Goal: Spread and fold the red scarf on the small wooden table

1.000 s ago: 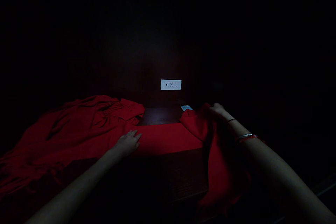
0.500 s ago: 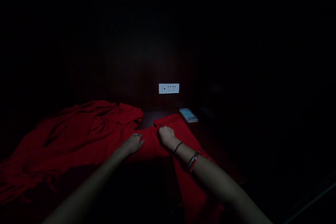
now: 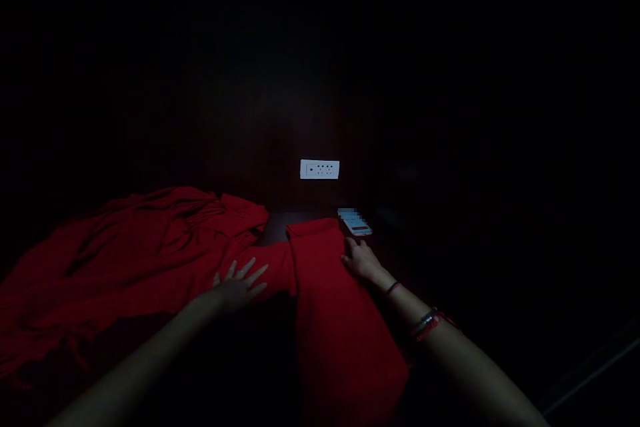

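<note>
A large red cloth (image 3: pixel 150 253) lies spread and rumpled over a dark surface in a very dim room. My left hand (image 3: pixel 239 285) rests flat on it with fingers spread. A folded strip of the same cloth (image 3: pixel 330 300) runs from the middle toward me. My right hand (image 3: pixel 361 260) lies open on that strip's right edge, palm down, with bracelets on the wrist. A phone (image 3: pixel 354 221) lies just beyond my right hand.
A white wall socket (image 3: pixel 319 169) is on the dark back wall above the surface. A patch of bare dark tabletop (image 3: pixel 277 227) shows between the cloth and the wall. Everything to the right and above is too dark to make out.
My right hand brought a part of the cloth from the right over to the middle, laid it down as a folded strip, then moved right to its edge. My left fingers have spread.
</note>
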### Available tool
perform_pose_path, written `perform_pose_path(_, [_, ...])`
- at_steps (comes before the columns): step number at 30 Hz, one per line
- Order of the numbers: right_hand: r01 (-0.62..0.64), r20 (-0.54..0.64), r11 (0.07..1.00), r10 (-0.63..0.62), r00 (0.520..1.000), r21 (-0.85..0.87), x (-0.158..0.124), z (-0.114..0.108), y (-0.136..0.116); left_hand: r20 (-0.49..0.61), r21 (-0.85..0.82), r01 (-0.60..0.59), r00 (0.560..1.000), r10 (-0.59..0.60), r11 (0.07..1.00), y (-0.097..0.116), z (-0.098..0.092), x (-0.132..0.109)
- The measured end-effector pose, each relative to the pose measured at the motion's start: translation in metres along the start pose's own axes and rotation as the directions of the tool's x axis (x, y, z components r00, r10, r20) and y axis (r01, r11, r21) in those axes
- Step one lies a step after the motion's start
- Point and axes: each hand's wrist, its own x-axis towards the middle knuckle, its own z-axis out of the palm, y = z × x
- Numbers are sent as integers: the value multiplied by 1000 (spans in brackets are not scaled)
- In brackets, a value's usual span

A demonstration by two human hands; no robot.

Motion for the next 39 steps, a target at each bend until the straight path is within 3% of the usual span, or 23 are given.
perform_pose_path(4, [-3, 84, 976, -15, 996, 217, 4, 7, 11, 116, -14, 104, 988, -102, 994, -5, -16, -8])
perform_pose_path(7, [-4, 27, 985, -1, 1000, 170, 5, 9, 0, 24, -22, 76, 997, -76, 997, 26, -36, 0])
perform_pose_path(10, [-26, 112, 999, 23, 993, 24, 3, 7, -10, -131, -137, -39, 991, 21, 990, 69, -41, 22])
perform_pose_path(12, [-44, 188, 998, 50, 981, -39, 3, 4, -12, -103, -183, -9, 995, -10, 983, 88, -36, 38])
perform_pose_path(14, [-42, 161, 997, 52, 986, -66, 3, 0, -10, -21, -172, 66, 997, -70, 983, 97, -28, 51])
perform_pose_path(17, [115, 81, 989, -108, 991, -95, 4, 0, -5, 10, -133, 97, 995, -97, 986, 94, -19, 59])
perform_pose_path(19, [269, 140, 957, -253, 957, -107, 2, 7, -1, 12, -139, 95, 995, -94, 986, 87, -13, 57])
perform_pose_path(21, [344, 227, 932, -313, 922, -111, -1, 17, 3, 1, -130, 102, 995, -103, 986, 80, -7, 51])
perform_pose_path(25, [327, 282, 938, -286, 916, -112, -2, 25, 4, -57, -55, 89, 994, -92, 994, 68, 0, 37])
perform_pose_path(29, [314, 325, 947, -276, 905, -70, 7, 11, 1, 62, -69, 145, 988, -141, 987, 71, -14, 37])
perform_pose_path(31, [312, 233, 950, -297, 926, -32, 14, 6, 1, -9, -101, 163, 986, -165, 981, 77, -22, 43])
perform_pose_path(34, [321, 169, 946, -312, 935, -32, 19, 10, 5, -166, -90, 21, 986, -35, 996, 85, -23, 52])
perform_pose_path(36, [337, 223, 939, -317, 922, -61, 19, 19, 8, -130, -78, -44, 991, 34, 996, 85, -16, 56])
perform_pose_path(39, [337, 260, 937, -303, 917, -94, 16, 26, 11, -49, -95, -33, 998, 28, 995, 79, -4, 58])
